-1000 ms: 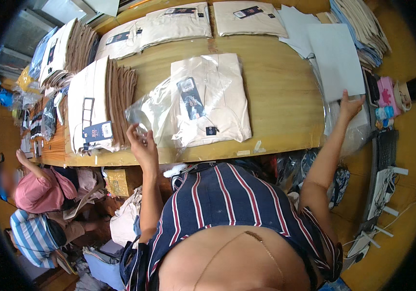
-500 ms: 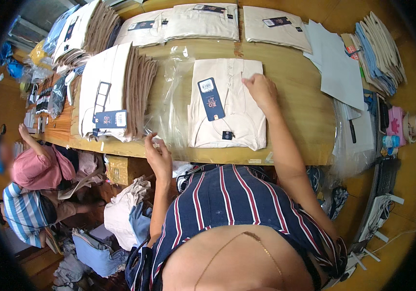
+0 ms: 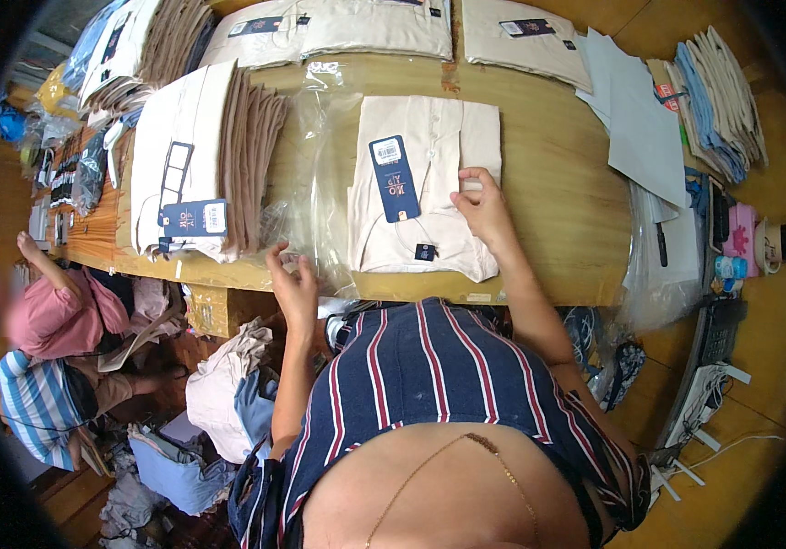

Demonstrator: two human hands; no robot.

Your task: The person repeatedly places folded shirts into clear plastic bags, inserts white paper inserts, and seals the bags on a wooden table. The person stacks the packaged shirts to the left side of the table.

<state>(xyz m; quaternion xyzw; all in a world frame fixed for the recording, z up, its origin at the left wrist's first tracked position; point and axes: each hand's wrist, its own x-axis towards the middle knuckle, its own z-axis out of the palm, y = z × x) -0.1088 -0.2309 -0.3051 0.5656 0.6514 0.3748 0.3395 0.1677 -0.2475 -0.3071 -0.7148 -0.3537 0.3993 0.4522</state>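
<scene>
A folded cream shirt lies on the yellow table in front of me, its collar end toward me. A navy hang tag rests on it, and a small dark label shows at the neck. My right hand is on the shirt's right part beside the placket, thumb and fingers curved with a gap between them. My left hand hovers at the table's front edge, fingers loosely bent and apart, by a clear plastic bag. Whether its fingertips touch the plastic I cannot tell.
A tall stack of folded cream shirts stands left of the plastic. More tagged shirts line the far edge. White paper sheets and folded garments lie right. Two people sit at the left, near piled clothes.
My right hand has come down the shirt toward me and slightly left. My left hand stays by the table edge. The whole view has shifted a little.
</scene>
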